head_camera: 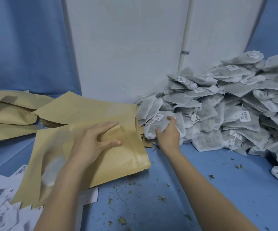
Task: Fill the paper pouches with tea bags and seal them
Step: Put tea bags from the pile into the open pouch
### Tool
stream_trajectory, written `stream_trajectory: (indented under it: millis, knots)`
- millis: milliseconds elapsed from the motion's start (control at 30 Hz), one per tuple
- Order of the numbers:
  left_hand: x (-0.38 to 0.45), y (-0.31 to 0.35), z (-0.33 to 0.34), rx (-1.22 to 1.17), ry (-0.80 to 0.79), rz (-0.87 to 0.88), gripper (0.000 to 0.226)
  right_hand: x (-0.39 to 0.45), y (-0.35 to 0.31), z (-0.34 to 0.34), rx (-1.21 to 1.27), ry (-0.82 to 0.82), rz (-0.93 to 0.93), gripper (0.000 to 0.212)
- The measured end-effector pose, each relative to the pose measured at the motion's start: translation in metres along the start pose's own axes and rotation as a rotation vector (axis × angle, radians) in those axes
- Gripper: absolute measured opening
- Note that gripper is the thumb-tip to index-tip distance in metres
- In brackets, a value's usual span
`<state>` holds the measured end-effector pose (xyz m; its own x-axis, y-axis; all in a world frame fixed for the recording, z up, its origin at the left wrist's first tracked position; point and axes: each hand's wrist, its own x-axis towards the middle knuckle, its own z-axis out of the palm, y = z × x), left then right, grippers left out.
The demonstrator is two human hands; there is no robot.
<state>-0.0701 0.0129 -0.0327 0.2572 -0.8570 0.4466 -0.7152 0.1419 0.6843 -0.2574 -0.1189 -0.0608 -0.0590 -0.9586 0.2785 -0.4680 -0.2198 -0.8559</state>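
Note:
A brown paper pouch point(118, 160) lies flat on the blue table, its zip mouth pointing right. My left hand point(93, 144) rests on it near the mouth, the fingers lifting the upper flap. My right hand point(168, 134) reaches into the near edge of a big heap of white tea bags point(235, 104) and grips one tea bag point(158, 125) with a small white label. More flat brown pouches point(88, 109) lie stacked behind the first one.
Further brown pouches point(6, 114) sit at the far left. White printed cards point(3, 205) are scattered at the lower left. Loose tea crumbs point(161, 197) dot the blue table point(218, 189). A white wall panel and a pipe point(184, 52) stand behind.

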Motion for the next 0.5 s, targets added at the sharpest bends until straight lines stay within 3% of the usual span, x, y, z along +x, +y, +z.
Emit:
stream_trajectory:
  millis: [133, 233, 300, 367, 500]
  knots:
    - [-0.001, -0.001, -0.003, 0.022, 0.034, -0.014, 0.065, -0.022, 0.013, -0.018, 0.452, 0.03, 0.102, 0.034]
    - [-0.002, -0.001, -0.003, 0.031, 0.009, -0.026, 0.065, -0.039, 0.017, -0.034, 0.673, -0.126, 0.023, 0.032]
    - [-0.003, 0.0, -0.004, 0.035, -0.006, -0.034, 0.063, -0.043, 0.013, -0.043, 0.622, -0.268, -0.113, 0.033]
    - [-0.003, 0.003, -0.006, 0.002, -0.02, -0.044, 0.056, -0.044, 0.0, -0.046, 0.421, -0.434, -0.222, 0.03]
    - [0.0, 0.012, -0.006, -0.089, -0.083, -0.026, 0.047, -0.042, -0.045, -0.033, -0.007, -0.773, -0.239, 0.017]
